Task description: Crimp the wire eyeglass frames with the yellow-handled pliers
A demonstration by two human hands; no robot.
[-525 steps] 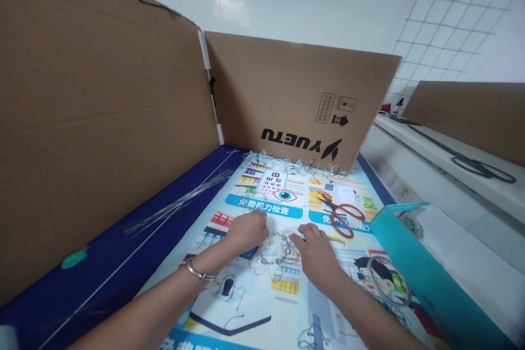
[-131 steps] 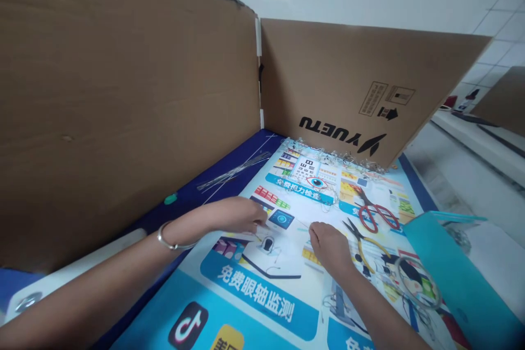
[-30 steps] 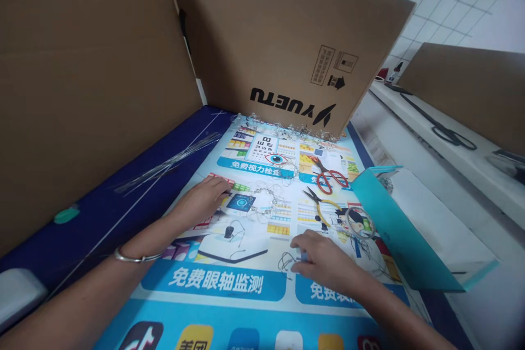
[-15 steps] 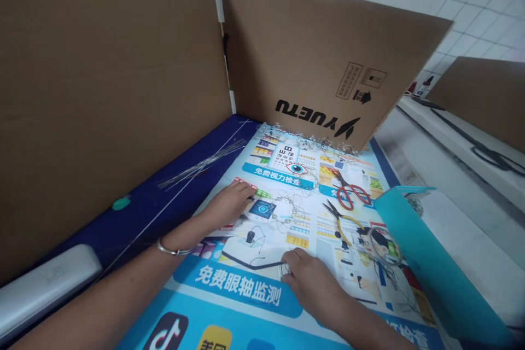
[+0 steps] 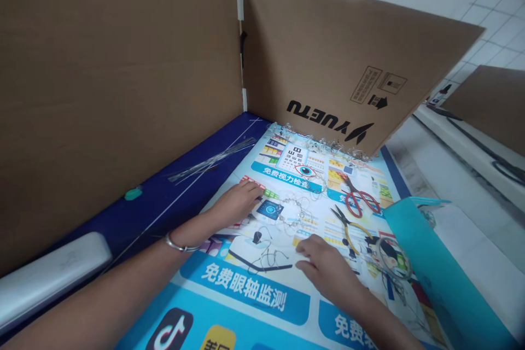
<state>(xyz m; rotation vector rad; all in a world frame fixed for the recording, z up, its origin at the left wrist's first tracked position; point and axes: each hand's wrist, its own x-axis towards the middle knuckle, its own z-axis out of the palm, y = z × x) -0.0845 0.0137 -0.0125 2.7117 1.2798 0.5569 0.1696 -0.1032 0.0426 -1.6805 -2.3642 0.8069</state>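
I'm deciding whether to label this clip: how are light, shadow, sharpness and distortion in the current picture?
Head view: dim light, with soft shadow on the back cardboard near its left edge; head view: the scissors read clearly, but thin wires near the right hand blend into the printed poster; head view: wide-angle stretch, the left forearm drawn long toward the corner.

Left hand [image 5: 241,200]: palm down, fingers lightly bent, forearm [image 5: 123,281] extended. Right hand [image 5: 324,261]: nearer the body, fingers curled, thumb apart.

The left hand [image 5: 239,205] is near the left edge of the printed sheet [image 5: 246,321], the right hand [image 5: 322,262] beside pliers [image 5: 345,225].
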